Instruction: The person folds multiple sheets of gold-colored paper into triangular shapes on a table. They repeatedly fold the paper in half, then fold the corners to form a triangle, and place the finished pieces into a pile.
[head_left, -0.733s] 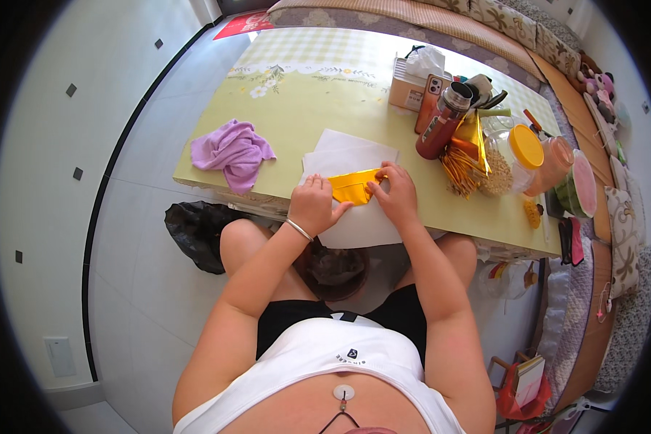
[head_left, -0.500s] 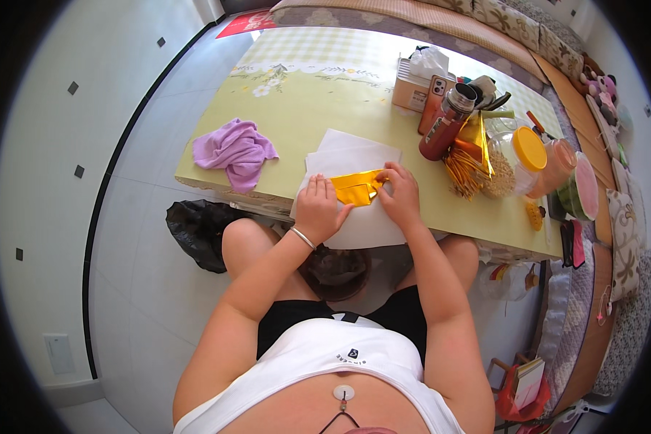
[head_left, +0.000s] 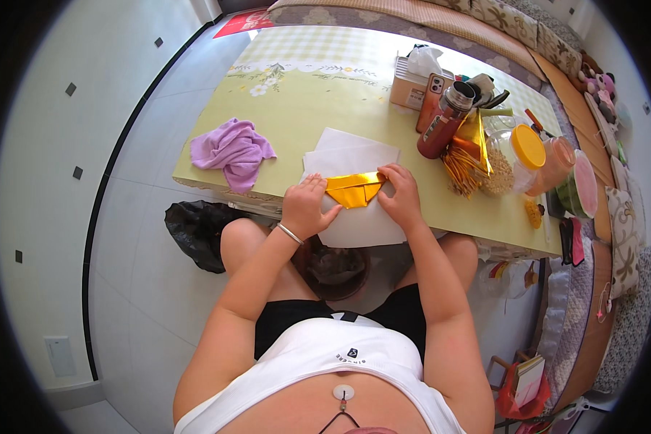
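A strip of folded shiny gold foil paper (head_left: 354, 190) lies over white paper sheets (head_left: 358, 230) at the table's near edge. Its top is a long straight band, and the lower part tapers to a narrower flat bottom. My left hand (head_left: 305, 207), with a silver bangle at the wrist, holds the left end, fingertips at the upper corner and thumb lower down. At the other end my right hand (head_left: 402, 195) grips the foil, fingers curled over the top corner and thumb beside the lower edge. What lies under my fingertips is hidden.
A crumpled purple cloth (head_left: 233, 153) lies left. To the right stand a dark red flask (head_left: 443, 129), a phone (head_left: 432, 100), gold foil bundle (head_left: 466, 163), yellow-lidded jar (head_left: 517, 155) and tissue box (head_left: 410, 87). Below the table are a black bag (head_left: 201, 233) and a bin (head_left: 333, 278).
My left hand has shifted slightly left, toward the foil's end, uncovering more of it. The foil's lower part now shows a clear tapered shape. My right hand has barely moved.
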Tool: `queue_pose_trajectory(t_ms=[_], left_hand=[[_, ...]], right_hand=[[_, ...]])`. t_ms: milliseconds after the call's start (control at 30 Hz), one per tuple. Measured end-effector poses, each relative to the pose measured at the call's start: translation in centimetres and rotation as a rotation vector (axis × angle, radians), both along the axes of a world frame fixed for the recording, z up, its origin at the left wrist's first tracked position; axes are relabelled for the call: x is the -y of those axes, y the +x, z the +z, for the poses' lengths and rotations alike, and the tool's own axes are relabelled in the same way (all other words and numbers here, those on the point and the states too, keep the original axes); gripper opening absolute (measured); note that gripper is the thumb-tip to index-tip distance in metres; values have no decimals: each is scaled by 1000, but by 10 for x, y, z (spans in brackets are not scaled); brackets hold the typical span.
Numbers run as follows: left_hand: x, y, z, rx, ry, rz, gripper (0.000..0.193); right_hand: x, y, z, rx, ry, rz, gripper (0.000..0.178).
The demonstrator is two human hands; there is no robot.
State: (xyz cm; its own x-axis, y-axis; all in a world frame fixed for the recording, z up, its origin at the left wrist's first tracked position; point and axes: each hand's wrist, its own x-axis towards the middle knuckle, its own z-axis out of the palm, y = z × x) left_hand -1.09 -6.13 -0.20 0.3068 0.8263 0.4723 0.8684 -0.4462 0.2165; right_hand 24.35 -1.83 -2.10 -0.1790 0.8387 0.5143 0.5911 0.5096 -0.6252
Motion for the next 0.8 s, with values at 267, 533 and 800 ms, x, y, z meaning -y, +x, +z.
queue_pose_trajectory(t_ms=[267,533,800], left_hand=[[-6,-9,-4,48,91,-60,43],[-32,-20,14,247,-13,-150,16],[-44,-15,-13,889,-319,-61,6]], right_hand=[[4,-2,8,27,26,25,34],[1,-2,4,6,21,0,29],[3,0,-13,-558,-278,-135,13]])
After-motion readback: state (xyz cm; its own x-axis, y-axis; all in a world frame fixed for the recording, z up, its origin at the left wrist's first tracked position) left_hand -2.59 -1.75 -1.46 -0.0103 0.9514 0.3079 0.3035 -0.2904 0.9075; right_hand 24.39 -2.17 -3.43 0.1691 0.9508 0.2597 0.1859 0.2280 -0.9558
